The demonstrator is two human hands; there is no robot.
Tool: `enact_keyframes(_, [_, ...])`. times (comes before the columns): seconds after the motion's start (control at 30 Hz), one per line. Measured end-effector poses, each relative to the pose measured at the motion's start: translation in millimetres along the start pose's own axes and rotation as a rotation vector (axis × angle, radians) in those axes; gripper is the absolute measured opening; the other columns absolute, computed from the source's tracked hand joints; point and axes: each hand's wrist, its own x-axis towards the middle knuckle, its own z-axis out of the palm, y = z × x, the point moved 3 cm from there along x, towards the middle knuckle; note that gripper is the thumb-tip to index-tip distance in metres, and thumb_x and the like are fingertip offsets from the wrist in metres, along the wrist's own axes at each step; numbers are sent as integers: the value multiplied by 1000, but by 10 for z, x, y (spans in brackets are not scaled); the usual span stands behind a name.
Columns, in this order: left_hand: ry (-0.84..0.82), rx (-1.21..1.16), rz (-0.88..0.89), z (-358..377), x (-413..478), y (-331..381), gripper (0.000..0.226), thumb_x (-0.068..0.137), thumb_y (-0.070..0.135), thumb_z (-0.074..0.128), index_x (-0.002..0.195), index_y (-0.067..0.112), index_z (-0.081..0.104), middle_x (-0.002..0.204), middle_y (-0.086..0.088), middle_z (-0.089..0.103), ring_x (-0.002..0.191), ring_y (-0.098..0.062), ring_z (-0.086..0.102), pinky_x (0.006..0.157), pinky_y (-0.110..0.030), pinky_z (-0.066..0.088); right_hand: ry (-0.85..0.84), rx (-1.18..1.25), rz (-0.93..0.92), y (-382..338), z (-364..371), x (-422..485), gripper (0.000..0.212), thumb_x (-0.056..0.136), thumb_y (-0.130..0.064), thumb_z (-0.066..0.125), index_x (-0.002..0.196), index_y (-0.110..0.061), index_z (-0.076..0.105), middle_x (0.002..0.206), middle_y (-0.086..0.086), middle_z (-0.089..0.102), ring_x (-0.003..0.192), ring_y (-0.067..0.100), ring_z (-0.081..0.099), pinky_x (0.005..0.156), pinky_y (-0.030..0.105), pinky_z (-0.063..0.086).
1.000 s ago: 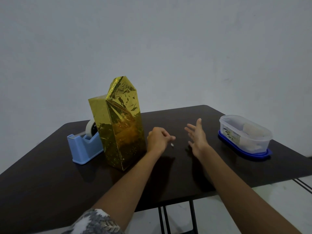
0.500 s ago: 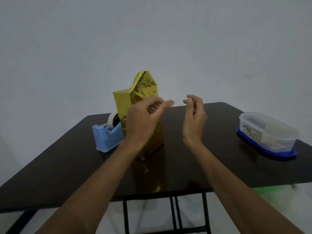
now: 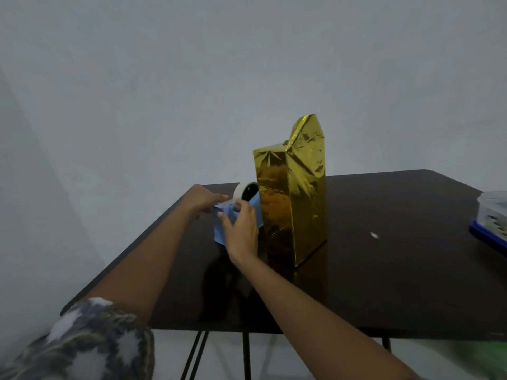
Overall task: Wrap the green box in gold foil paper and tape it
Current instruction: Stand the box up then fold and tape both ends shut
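Observation:
The box (image 3: 290, 204), fully covered in gold foil paper, stands upright on the dark table (image 3: 397, 283); one foil flap sticks up at its top. Just left of it, touching or nearly so, sits a blue tape dispenser (image 3: 219, 237) with a white tape roll (image 3: 241, 190). My right hand (image 3: 241, 231) lies over the dispenser's body and grips it. At the dispenser's near-left end my left hand (image 3: 204, 200) has its fingertips closed on the tape end. The green of the box is hidden under the foil.
A clear plastic container (image 3: 492, 204) on a blue lid sits at the table's right edge, partly cut off. A small white scrap (image 3: 374, 235) lies on the table right of the box. The table's left edge runs close beside the dispenser. A plain wall stands behind.
Both hands have dropped from in front of the box to the tape dispenser at its left. My view has swung left, so the box and container sit further right.

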Motion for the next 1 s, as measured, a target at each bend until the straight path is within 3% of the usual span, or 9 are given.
enact_keyframes(0.13, [-144,23,-129,-9,140,32,29,80,27,75,77,4,57,87,-11,58,78,-22,57,74,-39,55,-81,-148,140,186,146,300,44,92,-33,57,130,-12,47,134,6,49,121,25,50,87,33,44])
enact_keyframes(0.27, [-258,63,-166,7,192,45,29,80,31,75,88,7,60,114,-12,48,112,-31,52,88,-48,53,-53,-213,100,276,153,359,36,89,-33,61,119,-12,58,120,5,59,111,22,55,76,28,42])
enact_keyframes(0.33, [-282,90,-180,22,212,55,32,79,31,75,93,7,61,119,-13,46,116,-33,50,87,-49,53,-24,-199,85,282,141,340,37,88,-32,64,118,-12,59,120,4,59,111,21,55,79,30,44])
enact_keyframes(0.4, [-294,103,-198,31,250,58,36,78,29,77,100,5,62,117,-12,51,104,-30,56,83,-47,55,-24,-197,66,282,135,336,38,87,-31,64,120,-11,59,121,4,58,113,21,54,82,30,45])
enact_keyframes(0.5, [-354,48,-232,22,314,62,35,79,25,75,107,6,65,114,-10,59,93,-24,62,81,-45,56,-40,-232,46,275,120,341,37,88,-30,63,119,-11,58,121,5,57,112,21,54,75,26,41])
enact_keyframes(0.6, [-443,-90,-260,-30,327,98,19,81,24,69,89,8,62,93,-5,61,84,-22,63,75,-47,56,-37,-237,66,277,111,340,40,88,-30,63,122,-10,56,124,4,55,114,21,53,80,28,43])
enact_keyframes(0.7, [-451,-159,-244,-84,275,101,17,83,19,67,95,9,62,89,-2,60,88,-21,62,78,-51,53,-28,-228,83,269,113,327,41,88,-32,63,122,-11,56,125,3,55,115,20,52,81,27,44])
enact_keyframes(0.87, [-406,-386,-202,-114,190,-50,15,83,11,67,95,7,59,109,-9,61,101,-25,60,65,-48,58,-8,-220,84,259,120,318,38,88,-30,63,121,-11,57,125,2,56,114,18,53,79,27,44])
enact_keyframes(1.0, [-344,-605,-159,-168,145,-221,5,86,4,62,83,4,58,97,-12,62,97,-24,62,59,-39,60,-8,-204,84,261,129,309,36,88,-30,64,119,-12,57,123,1,57,113,18,53,80,28,45])
